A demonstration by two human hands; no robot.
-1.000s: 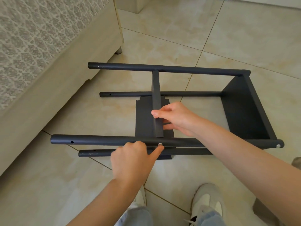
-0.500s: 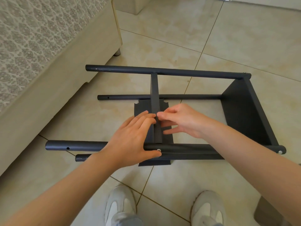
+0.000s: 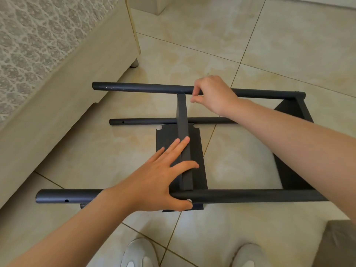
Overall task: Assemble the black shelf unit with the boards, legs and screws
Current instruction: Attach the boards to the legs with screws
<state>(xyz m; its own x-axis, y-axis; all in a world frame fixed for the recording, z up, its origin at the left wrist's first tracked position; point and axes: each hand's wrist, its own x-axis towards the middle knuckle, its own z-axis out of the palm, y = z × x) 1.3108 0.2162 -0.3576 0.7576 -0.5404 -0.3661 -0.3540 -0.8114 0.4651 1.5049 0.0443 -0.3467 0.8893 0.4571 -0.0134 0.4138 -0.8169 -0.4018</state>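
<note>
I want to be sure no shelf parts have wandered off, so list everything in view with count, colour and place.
legs: 4, black, lying sideways, near lower one mostly hidden
upright board: 1, black, on edge between the upper legs
notched board: 1, black, flat beneath it
end board: 1, black, at the legs' right end
screw: 1 seen, silver, in the near upper leg
floor: beige tiles, all around
upholstered furniture: 1, cream, left
block: 1, grey-brown, lower right corner
shoes: 2, white, bottom edge
left hand: 1, flat on the upright board, thumb by the screw
right hand: 1, fingertips pinched at the far upper leg, contents unclear
</note>
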